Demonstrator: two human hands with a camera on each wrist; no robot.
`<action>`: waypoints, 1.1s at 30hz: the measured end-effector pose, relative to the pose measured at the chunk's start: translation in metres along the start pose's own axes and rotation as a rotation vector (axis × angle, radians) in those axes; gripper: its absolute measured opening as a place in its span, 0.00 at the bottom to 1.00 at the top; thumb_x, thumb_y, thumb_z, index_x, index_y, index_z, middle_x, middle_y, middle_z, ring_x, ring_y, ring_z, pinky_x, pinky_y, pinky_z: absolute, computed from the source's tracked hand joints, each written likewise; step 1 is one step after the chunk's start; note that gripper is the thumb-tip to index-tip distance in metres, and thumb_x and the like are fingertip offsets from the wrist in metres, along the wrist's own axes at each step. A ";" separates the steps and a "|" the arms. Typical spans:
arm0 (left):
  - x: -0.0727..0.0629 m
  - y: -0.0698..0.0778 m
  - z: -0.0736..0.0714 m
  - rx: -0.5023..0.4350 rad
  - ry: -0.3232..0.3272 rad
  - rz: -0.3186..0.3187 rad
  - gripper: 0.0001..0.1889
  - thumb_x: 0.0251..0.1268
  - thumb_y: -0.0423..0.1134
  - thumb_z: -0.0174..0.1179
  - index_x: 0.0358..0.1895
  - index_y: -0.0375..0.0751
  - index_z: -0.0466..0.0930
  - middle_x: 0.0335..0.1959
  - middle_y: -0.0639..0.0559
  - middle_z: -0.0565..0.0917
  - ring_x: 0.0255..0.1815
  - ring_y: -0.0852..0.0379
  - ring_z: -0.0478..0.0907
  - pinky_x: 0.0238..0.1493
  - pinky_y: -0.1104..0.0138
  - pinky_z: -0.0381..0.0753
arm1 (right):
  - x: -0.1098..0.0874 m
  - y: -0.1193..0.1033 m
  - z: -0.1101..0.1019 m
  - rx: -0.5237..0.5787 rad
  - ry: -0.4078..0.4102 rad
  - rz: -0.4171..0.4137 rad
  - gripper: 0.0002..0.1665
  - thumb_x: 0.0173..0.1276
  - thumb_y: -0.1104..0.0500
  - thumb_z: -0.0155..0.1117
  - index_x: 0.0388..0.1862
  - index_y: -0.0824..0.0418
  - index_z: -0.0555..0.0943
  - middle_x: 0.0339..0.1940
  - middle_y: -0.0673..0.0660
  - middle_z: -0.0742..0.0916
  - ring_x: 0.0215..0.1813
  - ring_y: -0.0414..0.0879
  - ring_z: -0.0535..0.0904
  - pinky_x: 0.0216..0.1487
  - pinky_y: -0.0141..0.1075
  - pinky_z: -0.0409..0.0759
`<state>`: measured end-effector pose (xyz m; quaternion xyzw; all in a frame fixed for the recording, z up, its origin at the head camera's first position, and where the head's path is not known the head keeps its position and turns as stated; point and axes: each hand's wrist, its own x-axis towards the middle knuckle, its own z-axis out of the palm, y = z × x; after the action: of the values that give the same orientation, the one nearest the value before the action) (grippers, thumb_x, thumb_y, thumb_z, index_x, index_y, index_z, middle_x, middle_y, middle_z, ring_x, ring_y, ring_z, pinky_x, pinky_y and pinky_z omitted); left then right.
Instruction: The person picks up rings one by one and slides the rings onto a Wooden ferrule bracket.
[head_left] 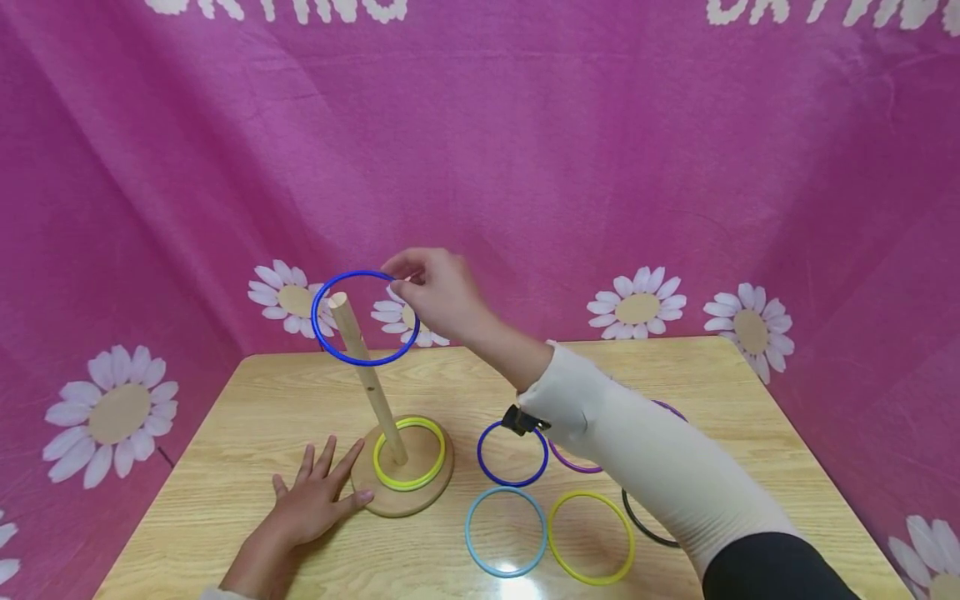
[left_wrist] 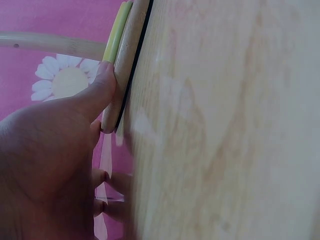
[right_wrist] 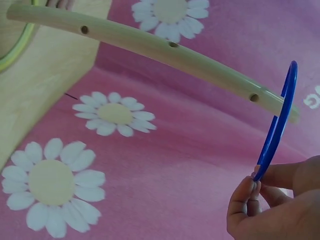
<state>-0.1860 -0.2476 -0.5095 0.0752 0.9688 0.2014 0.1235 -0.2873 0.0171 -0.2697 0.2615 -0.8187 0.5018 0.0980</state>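
My right hand (head_left: 442,292) pinches the edge of a blue ring (head_left: 365,363) between thumb and fingers. The ring is around the top of an upright wooden peg (head_left: 381,404); in the right wrist view the peg's tip (right_wrist: 294,117) pokes through it. At the peg's foot, yellow ringing (head_left: 408,487) lies on the round wooden base (head_left: 396,505); I cannot tell whether it is one ring or two stacked. My left hand (head_left: 311,500) rests on the table with fingers spread, its thumb touching the base's rim, as the left wrist view also shows.
On the wooden table (head_left: 300,392), right of the base, lie another blue ring (head_left: 513,484), a light blue ring (head_left: 507,575), a yellow ring (head_left: 592,581), a black ring (head_left: 643,532) and purple ringing (head_left: 581,469), partly hidden under my right sleeve (head_left: 637,442). A pink flowered cloth (head_left: 525,167) hangs behind.
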 end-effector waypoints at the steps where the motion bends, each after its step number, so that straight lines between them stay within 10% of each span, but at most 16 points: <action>1: 0.000 0.000 0.000 0.000 0.002 0.002 0.46 0.70 0.73 0.51 0.85 0.58 0.51 0.85 0.33 0.41 0.81 0.22 0.28 0.57 0.15 0.24 | 0.000 0.002 0.002 -0.008 -0.009 0.004 0.11 0.70 0.68 0.66 0.50 0.64 0.88 0.43 0.59 0.92 0.39 0.46 0.87 0.35 0.27 0.77; 33: 0.000 0.000 0.002 0.025 0.036 0.015 0.45 0.71 0.73 0.50 0.84 0.58 0.51 0.84 0.31 0.43 0.81 0.21 0.31 0.56 0.14 0.27 | -0.047 0.105 0.069 -0.174 -0.088 0.135 0.09 0.69 0.69 0.66 0.45 0.63 0.89 0.39 0.56 0.91 0.42 0.48 0.87 0.44 0.34 0.82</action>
<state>-0.1854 -0.2473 -0.5110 0.0803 0.9727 0.1915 0.1034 -0.2957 0.0106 -0.4030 0.2182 -0.8784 0.4221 0.0504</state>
